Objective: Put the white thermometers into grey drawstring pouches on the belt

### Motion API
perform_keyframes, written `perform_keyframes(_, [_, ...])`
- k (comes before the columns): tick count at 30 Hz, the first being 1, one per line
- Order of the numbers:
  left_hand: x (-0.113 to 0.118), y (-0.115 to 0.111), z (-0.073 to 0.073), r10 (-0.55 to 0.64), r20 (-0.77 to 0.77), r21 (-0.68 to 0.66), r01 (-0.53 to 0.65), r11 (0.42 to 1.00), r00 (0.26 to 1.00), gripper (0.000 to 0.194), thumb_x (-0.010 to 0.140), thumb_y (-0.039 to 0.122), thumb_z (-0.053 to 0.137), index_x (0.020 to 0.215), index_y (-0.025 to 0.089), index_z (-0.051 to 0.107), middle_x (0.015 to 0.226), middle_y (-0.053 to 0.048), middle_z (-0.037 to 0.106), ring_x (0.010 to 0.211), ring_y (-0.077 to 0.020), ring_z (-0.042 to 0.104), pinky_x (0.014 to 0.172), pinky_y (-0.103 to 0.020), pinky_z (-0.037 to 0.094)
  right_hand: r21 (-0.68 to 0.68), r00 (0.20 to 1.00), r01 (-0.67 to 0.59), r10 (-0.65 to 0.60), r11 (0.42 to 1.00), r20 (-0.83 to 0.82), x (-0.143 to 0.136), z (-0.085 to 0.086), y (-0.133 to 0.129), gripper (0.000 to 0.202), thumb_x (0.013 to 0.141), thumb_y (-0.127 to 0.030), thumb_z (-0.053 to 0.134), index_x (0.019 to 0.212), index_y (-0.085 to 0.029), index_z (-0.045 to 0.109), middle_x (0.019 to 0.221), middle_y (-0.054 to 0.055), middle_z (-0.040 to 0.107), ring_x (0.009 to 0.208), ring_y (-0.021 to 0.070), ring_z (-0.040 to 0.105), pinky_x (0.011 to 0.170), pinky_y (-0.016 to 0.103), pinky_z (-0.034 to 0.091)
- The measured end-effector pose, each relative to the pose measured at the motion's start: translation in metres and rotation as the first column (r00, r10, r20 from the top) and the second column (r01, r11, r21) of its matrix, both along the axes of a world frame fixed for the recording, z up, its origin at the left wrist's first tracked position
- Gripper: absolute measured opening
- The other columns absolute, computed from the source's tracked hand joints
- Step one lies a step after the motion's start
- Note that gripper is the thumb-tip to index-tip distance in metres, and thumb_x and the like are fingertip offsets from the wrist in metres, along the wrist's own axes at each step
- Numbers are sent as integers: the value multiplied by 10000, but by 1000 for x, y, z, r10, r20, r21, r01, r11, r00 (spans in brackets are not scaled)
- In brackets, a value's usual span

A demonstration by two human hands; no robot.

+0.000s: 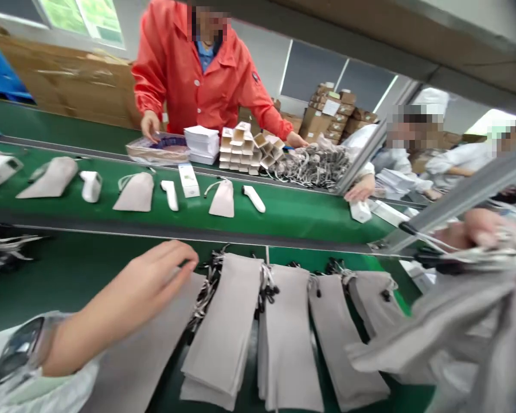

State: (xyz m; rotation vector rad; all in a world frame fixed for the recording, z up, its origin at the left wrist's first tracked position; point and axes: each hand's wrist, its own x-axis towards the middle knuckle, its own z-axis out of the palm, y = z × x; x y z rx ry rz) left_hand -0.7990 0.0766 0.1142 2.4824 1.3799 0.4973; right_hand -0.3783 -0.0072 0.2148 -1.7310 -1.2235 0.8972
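Note:
My left hand [155, 281], fingers curled and tips close to the thumb, hovers over or rests on the leftmost stack of grey drawstring pouches [141, 355]; nothing shows between the fingers. Several more pouch stacks [290, 332] lie in a row to its right, their white cords and black toggles at the far ends. At the right edge, my right hand [484, 232], blurred, grips a bundle of grey drawstring pouches [438, 327] near the cords. The loose cloth hangs down from it and partly covers the rightmost stack [378, 298].
A green conveyor belt [284, 212] runs across, carrying white handheld devices [253, 199], small pouches [222, 199] and a white box [189, 180]. Across it, a person in red [198, 74] stands behind open boxes [241, 149] and tangled cables [313, 163]. A metal post [456, 201] slants at right.

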Motion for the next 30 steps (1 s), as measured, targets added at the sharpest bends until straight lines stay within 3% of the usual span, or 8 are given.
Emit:
perform_keyframes(2, [48,-13,0,-304,-29,130,305,943,952,184,843,266,362,886,224,536,920,-32,561,864,-188,516,764,-280,405,-68,958,-273,264,960,-113,13,-12,8,452,570,-660,438,639,-259,634,514,27,582,445,96,506,430,290,301])
perform_keyframes(4, [99,-28,-3,-541,-112,217,552,805,834,200,839,164,344,821,193,542,844,-47,563,821,-184,511,761,-303,399,-179,745,-666,658,724,-111,5,-36,25,524,528,-560,565,872,-169,621,753,17,629,633,106,576,553,253,377])
perform_keyframes(6, [146,-40,-8,-650,-155,279,664,694,744,190,828,137,353,751,168,525,761,-51,543,750,-182,501,689,-311,407,-268,515,-818,855,510,55,-12,-70,45,587,566,-428,604,1041,-87,546,1002,64,586,920,143,546,775,250,384])
perform_keyframes(9, [204,-41,-18,-667,-142,289,675,679,732,177,835,177,364,741,157,512,733,-48,525,728,-186,495,657,-323,411,-236,456,-780,785,579,419,-30,-121,66,525,627,-240,604,1129,-126,499,1042,78,581,964,169,529,864,297,377])
perform_keyframes(12, [243,-25,-35,-546,-101,159,555,817,832,111,811,215,453,875,150,516,882,-69,540,864,-220,492,759,-367,405,-33,481,-781,633,624,606,-13,-147,74,604,618,-236,628,1191,-154,453,1156,100,506,1071,204,451,935,348,320])
perform_keyframes(15, [261,-6,-54,-431,-114,78,441,894,895,396,741,301,581,1077,139,448,1005,-91,521,931,-244,482,771,-376,418,18,591,-728,614,685,523,32,-142,86,703,577,-366,678,1207,-177,430,1178,109,479,1057,215,462,876,351,382])
perform_keyframes(19, [262,10,-63,-414,-12,-89,412,907,910,562,679,322,651,1168,218,395,1055,-47,486,980,-219,453,827,-348,412,17,758,-573,522,820,391,69,-124,128,419,735,-436,517,1057,-167,511,979,65,594,863,142,560,723,259,449])
perform_keyframes(30, [265,11,-61,-336,127,-125,351,928,933,124,830,213,471,937,232,529,913,-5,490,909,-159,433,830,-285,382,-91,831,-174,196,980,521,-52,-185,296,398,779,-357,519,1104,-131,479,1166,113,463,1059,238,450,864,452,371])
